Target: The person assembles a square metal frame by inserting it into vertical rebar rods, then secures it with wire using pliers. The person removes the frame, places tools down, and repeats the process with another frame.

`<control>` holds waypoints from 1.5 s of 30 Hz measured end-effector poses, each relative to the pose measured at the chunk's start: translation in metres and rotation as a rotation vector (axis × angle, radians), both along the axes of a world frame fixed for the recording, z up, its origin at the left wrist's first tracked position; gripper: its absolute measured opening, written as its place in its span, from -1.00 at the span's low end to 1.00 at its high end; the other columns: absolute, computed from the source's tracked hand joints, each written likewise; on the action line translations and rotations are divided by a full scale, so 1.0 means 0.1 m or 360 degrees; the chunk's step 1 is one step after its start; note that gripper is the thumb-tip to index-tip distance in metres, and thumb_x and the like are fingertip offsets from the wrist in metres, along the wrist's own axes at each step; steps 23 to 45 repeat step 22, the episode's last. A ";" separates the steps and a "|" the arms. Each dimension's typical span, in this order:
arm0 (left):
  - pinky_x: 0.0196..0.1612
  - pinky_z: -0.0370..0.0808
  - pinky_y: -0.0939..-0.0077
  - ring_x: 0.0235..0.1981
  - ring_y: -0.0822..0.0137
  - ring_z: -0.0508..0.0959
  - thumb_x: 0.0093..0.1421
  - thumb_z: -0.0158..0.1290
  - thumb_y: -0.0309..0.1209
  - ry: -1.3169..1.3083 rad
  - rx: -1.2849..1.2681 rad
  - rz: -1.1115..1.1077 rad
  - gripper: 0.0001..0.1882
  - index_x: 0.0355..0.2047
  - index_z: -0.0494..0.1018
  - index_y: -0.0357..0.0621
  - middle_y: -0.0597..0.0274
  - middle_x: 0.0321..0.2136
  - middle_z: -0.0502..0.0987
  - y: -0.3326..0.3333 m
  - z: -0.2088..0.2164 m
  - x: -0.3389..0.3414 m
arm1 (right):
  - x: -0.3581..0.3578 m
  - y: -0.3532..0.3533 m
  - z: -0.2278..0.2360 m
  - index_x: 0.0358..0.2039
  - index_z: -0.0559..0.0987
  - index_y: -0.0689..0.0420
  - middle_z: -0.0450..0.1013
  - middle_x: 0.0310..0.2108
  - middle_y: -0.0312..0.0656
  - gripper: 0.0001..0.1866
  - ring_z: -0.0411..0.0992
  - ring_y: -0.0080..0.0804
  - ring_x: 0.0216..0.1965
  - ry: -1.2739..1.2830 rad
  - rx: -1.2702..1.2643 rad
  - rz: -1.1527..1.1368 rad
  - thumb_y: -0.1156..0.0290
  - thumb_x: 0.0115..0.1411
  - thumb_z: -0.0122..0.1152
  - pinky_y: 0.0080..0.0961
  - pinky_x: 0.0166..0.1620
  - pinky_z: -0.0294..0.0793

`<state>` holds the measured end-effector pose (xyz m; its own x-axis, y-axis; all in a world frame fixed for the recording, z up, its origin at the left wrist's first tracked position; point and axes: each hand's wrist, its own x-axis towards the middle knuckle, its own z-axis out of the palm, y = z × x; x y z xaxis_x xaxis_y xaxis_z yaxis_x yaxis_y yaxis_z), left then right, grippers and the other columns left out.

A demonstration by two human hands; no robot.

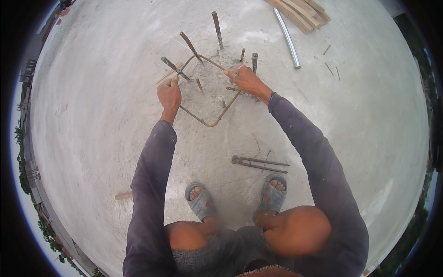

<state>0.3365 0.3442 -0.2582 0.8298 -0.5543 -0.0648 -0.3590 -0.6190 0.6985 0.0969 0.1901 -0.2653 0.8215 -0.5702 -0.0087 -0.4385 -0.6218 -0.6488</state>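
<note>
A bent steel rebar stirrup (223,113), roughly square with rounded corners, is held between my two hands. My left hand (169,96) is closed on its left side, thumb toward the far end. On the opposite side, my right hand (249,80) grips the bar near the far right corner. Rusty upright rebar stubs rise from the concrete about it: one (217,30) is tallest at the back, another (190,46) stands at the stirrup's far corner, and one (174,67) leans beside my left hand. A shorter bar (254,63) stands just beyond my right hand.
Pincers (259,163) lie on the concrete before my feet, among thin tie wires (257,147). A shiny metal tube (287,39) and stacked wood planks (300,13) lie at the far right. Small nails (329,69) are scattered there. A wood piece (123,195) sits by my left sleeve.
</note>
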 end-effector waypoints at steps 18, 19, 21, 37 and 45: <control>0.03 0.48 0.41 -0.08 0.27 0.64 0.38 0.05 -0.25 -0.0138 -0.0189 -0.0560 -0.62 -0.01 0.59 -0.33 -0.06 -0.15 0.68 0.05 -0.04 0.27 | -0.68 -0.06 0.20 0.00 0.66 0.06 0.53 -0.22 -0.05 -0.62 0.53 -0.13 -0.13 0.0018 0.0455 -0.0232 0.11 0.39 0.05 -0.14 -0.14 0.60; 0.03 0.48 0.41 -0.09 0.27 0.64 0.38 0.05 -0.25 -0.0156 -0.0196 -0.0588 -0.62 -0.02 0.59 -0.33 -0.05 -0.16 0.69 0.06 -0.03 0.28 | -0.69 -0.09 0.14 0.02 0.65 0.05 0.53 -0.16 -0.04 -0.60 0.53 -0.10 -0.11 0.0096 0.0295 -0.0307 0.08 0.36 0.10 -0.12 -0.11 0.59; 0.01 0.48 0.44 -0.11 0.31 0.64 0.38 0.05 -0.26 -0.0153 -0.0147 -0.0588 -0.63 -0.01 0.60 -0.31 -0.03 -0.17 0.69 0.04 -0.03 0.29 | -0.68 -0.15 0.02 0.20 0.50 -0.03 0.40 0.10 -0.01 -0.54 0.52 -0.04 -0.01 0.0302 0.0162 -0.0342 0.18 0.31 0.20 -0.13 -0.02 0.59; 0.00 0.48 0.47 -0.12 0.34 0.64 0.38 0.05 -0.26 -0.0103 -0.0097 -0.0543 -0.64 -0.01 0.60 -0.30 -0.01 -0.17 0.69 0.03 -0.02 0.29 | -0.66 -0.17 -0.05 0.35 0.37 -0.09 0.27 0.31 0.00 -0.39 0.50 -0.01 0.07 0.0445 0.0184 -0.0300 0.29 0.29 0.25 -0.16 0.04 0.60; 0.00 0.48 0.47 -0.12 0.34 0.64 0.38 0.05 -0.26 -0.0103 -0.0097 -0.0543 -0.64 -0.01 0.60 -0.30 -0.01 -0.17 0.69 0.03 -0.02 0.29 | -0.66 -0.17 -0.05 0.35 0.37 -0.09 0.27 0.31 0.00 -0.39 0.50 -0.01 0.07 0.0445 0.0184 -0.0300 0.29 0.29 0.25 -0.16 0.04 0.60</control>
